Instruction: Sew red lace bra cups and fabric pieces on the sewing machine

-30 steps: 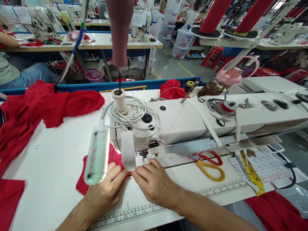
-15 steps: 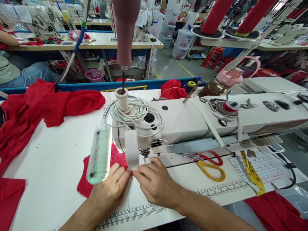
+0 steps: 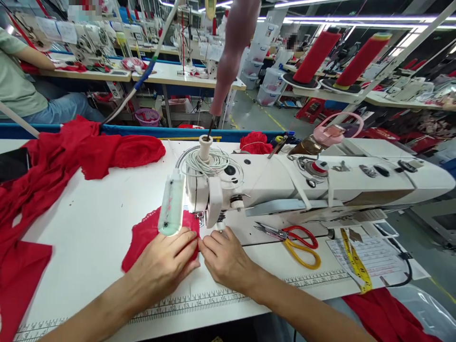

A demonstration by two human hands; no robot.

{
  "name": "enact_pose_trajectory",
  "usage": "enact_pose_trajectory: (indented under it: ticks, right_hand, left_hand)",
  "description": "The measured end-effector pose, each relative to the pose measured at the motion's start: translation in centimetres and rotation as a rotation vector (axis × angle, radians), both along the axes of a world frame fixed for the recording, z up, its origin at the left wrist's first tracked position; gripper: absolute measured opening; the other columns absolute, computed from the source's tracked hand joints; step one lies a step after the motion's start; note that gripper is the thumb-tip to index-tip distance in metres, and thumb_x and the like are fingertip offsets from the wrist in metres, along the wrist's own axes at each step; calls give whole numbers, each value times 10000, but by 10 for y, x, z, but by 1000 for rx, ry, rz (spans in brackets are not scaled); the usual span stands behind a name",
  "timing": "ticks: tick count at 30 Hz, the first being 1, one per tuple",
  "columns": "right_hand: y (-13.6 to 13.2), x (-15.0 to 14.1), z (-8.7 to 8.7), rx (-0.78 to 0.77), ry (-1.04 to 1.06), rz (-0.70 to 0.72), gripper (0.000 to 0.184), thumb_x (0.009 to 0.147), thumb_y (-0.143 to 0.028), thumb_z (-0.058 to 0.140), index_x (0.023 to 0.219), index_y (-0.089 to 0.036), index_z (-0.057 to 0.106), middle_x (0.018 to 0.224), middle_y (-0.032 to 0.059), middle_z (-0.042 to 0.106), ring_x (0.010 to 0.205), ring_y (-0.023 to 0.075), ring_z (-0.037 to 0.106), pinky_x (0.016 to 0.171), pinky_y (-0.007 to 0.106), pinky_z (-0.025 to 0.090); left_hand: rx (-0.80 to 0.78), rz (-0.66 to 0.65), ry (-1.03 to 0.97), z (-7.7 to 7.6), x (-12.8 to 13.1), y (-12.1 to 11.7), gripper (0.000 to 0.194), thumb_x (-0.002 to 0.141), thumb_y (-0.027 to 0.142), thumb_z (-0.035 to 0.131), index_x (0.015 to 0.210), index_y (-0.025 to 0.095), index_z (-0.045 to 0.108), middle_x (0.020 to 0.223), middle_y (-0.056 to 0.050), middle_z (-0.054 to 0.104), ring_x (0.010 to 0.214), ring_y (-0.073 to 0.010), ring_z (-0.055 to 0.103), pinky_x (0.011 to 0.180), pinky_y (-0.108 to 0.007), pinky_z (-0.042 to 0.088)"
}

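Observation:
A piece of red fabric [image 3: 145,236] with a lacy edge lies on the white table by the needle area of a sewing machine [image 3: 260,178]. My left hand [image 3: 169,259] is closed over the near part of this fabric, with its thumb toward the right. Close beside it, my right hand [image 3: 226,259] is closed with fingers bent, pinching at the fabric's right edge below the presser foot [image 3: 200,217]. The fingertips partly hide what they grip. A lit, pale green lamp [image 3: 171,204] hangs just above my left fingers.
Scissors [image 3: 301,244] with red and yellow handles lie right of my right hand. More red cloth [image 3: 67,152] is heaped at the left. A yellow tape measure [image 3: 356,261] rests on a paper sheet [image 3: 386,263]. Across the aisle, a person [image 3: 21,80] sits at another table.
The camera view has tilted up, and more of the room shows. My left thumb now shows stretched toward the right, and more red fabric is visible near the presser foot.

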State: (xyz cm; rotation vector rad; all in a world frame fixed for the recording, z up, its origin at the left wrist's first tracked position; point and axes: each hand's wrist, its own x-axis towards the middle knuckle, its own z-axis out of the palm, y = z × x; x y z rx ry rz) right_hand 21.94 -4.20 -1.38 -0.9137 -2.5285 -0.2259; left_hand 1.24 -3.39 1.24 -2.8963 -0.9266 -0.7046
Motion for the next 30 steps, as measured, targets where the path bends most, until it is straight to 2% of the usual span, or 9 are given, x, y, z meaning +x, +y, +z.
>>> enact_pose_trajectory:
  ticks: [3, 6, 9, 13, 17, 22, 24, 27, 30]
  right_hand:
    - [3, -2, 1, 39, -18, 21, 196, 886, -48, 471, 821, -130, 637, 780, 50, 564, 737, 190, 443, 833, 383, 341]
    - [6, -2, 0, 88, 3, 21, 206, 916, -40, 461, 899, -111, 654, 763, 40, 552, 719, 184, 443, 846, 379, 339]
    - [8, 1, -2, 105, 26, 36, 217, 934, -44, 456, 893, -118, 656, 740, 30, 551, 697, 178, 440, 863, 392, 338]
    - [11, 7, -1, 72, 13, 69, 244, 913, -26, 432, 936, -116, 659, 756, 35, 575, 686, 175, 445, 875, 397, 330]
    - [10, 7, -1, 38, 61, 49, 249, 914, -50, 429, 1000, -94, 658, 764, 38, 579, 692, 178, 450, 865, 395, 333]
    - [5, 8, -5, -51, 74, 28, 260, 919, -88, 452, 1091, -95, 647, 816, 48, 598, 735, 185, 467, 860, 398, 334]
    - [4, 9, -6, -75, 68, 30, 279, 915, -93, 456, 1126, -97, 639, 835, 54, 605, 745, 189, 468, 860, 404, 334]
    - [4, 9, -5, -83, 66, 29, 295, 920, -90, 449, 1147, -95, 637, 844, 58, 613, 747, 190, 462, 851, 405, 332]
    - [4, 8, -5, -64, 79, 27, 296, 911, -61, 451, 1136, -92, 641, 825, 50, 608, 742, 187, 465, 855, 403, 332]
  left_hand:
    - [60, -67, 5, -11, -5, 17, 216, 1012, 201, 483, 1129, 102, 635, 1068, -128, 698, 964, -234, 650, 972, -468, 509]
    - [106, -19, 28, -26, -9, 25, 230, 1018, 216, 479, 1116, 102, 653, 981, -110, 707, 816, -203, 656, 933, -457, 529]
    - [132, 22, -2, -33, -8, 21, 218, 1008, 197, 502, 1114, 107, 670, 985, -109, 717, 836, -203, 670, 894, -409, 534]
    - [200, 55, 18, -33, -1, 12, 244, 1008, 181, 496, 1130, 51, 663, 1016, -146, 725, 902, -234, 682, 828, -391, 530]
    - [187, 88, -1, -29, 2, 11, 222, 1005, 153, 499, 1107, 52, 668, 1036, -138, 733, 912, -217, 686, 747, -334, 535]
    - [62, 118, -73, -25, -1, 12, 239, 1012, 182, 504, 1186, 109, 652, 1084, -99, 727, 998, -210, 670, 923, -405, 533]
    - [64, 114, -76, -23, -2, 12, 248, 1004, 165, 515, 1204, 108, 651, 1081, -94, 730, 999, -206, 667, 977, -422, 516]
    - [84, 90, -46, -20, -3, 13, 240, 1001, 143, 514, 1189, 108, 659, 1028, -81, 741, 958, -198, 671, 958, -398, 529]
    - [29, 111, -3, -19, -2, 13, 250, 1014, 180, 496, 1205, 130, 649, 1034, -77, 735, 949, -209, 667, 894, -400, 556]
